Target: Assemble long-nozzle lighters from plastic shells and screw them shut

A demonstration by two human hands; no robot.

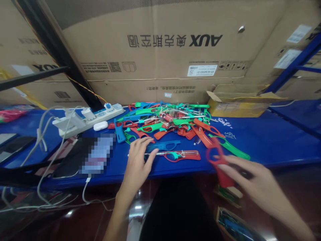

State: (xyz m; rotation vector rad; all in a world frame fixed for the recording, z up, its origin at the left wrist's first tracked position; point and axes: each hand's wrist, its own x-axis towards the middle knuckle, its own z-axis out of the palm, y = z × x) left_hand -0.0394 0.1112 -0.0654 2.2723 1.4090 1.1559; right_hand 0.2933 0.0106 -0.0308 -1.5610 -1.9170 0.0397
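Note:
My left hand (pixel 137 160) lies on the blue bench top (pixel 263 140), its fingers curled over the end of a blue plastic handle piece (pixel 164 146) and touching a red piece with a metal rod (pixel 180 155). My right hand (pixel 248 179) holds a red plastic handle piece (pixel 219 164) at the bench's front edge, blurred by motion. Behind them a heap of red, green and blue handle pieces (pixel 170 120) covers the middle of the bench.
A white power strip (pixel 87 118) with plugs and cables sits at the back left, a white earbud case (pixel 100 126) beside it. A phone (pixel 85 157) lies on its cable at the left. An open cardboard box (pixel 238 103) stands at the back right. Large cartons form the back wall.

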